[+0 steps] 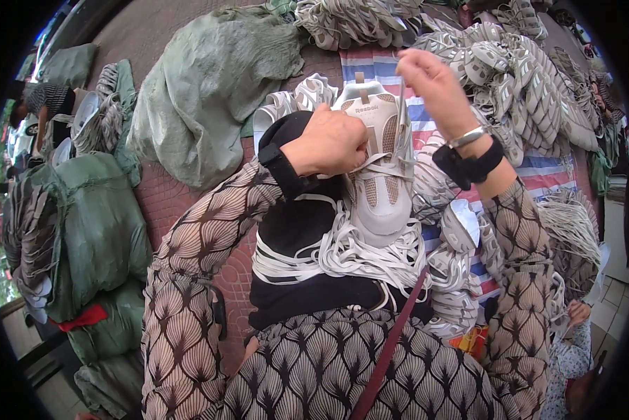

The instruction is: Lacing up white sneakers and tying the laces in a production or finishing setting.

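A pale beige sneaker (pixel 379 199) with tan mesh panels rests on my black-clad lap (pixel 290 234), toe toward me. White laces cross over its front. My right hand (pixel 433 87) is raised above the shoe's right side, pinching a shoelace (pixel 402 105) that runs up taut from the eyelets. Curled against the left edge of the lacing is my left hand (pixel 332 142), closed; what its fingertips grip is hidden. A bundle of loose white laces (pixel 370 255) lies across my lap, under and around the toe.
Piles of similar sneakers (pixel 531 91) lie right and ahead on a striped sheet (pixel 426 112). More shoes (pixel 454 273) sit close by my right thigh. Large green sacks (pixel 195 91) stand at the left. Another person's hand (pixel 578 313) shows at the lower right.
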The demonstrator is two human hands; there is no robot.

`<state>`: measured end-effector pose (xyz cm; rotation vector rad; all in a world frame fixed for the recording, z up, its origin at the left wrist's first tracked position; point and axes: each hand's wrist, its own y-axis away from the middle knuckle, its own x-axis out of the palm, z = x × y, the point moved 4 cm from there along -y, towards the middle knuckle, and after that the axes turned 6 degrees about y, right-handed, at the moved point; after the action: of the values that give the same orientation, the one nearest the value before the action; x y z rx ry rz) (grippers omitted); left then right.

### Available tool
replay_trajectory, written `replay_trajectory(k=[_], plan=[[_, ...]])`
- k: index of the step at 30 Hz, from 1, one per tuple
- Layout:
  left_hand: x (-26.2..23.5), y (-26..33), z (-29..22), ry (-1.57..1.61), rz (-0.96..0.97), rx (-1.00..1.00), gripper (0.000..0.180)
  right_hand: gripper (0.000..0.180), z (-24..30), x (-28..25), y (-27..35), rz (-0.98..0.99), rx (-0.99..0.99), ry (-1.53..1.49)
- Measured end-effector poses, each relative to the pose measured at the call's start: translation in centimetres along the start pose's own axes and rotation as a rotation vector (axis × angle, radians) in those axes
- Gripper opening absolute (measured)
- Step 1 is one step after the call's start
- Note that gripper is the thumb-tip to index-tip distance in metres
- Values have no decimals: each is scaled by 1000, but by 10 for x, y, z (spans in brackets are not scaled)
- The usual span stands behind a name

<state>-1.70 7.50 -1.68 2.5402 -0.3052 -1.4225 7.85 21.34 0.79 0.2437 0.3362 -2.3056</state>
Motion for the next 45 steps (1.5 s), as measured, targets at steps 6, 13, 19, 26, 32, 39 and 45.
replay_trajectory(k=[6, 13, 19, 26, 32, 39, 45], plan=[[-20, 9, 9, 31, -185, 157, 16, 11, -9, 13, 4, 203, 418, -448], [-2, 19, -3, -262, -181, 423, 26, 18, -18, 22, 16, 201, 400, -448], [-2, 7, -10, -303, -69, 307, 24, 22, -12, 24, 21, 231, 417, -385], [3, -9, -13, -241, 4, 100, 19, 19, -22, 18, 19, 185, 383, -486], [-40, -1, 29, 934, -517, -91, 17, 24, -17, 19, 23, 267, 473, -480], [-37, -1, 29, 1216, -481, 7, 16, 28, -1, 43, 27, 476, 570, -555], [-41, 3, 44, 841, -593, 101, 19, 21, -3, 52, 19, 551, 494, -419]])
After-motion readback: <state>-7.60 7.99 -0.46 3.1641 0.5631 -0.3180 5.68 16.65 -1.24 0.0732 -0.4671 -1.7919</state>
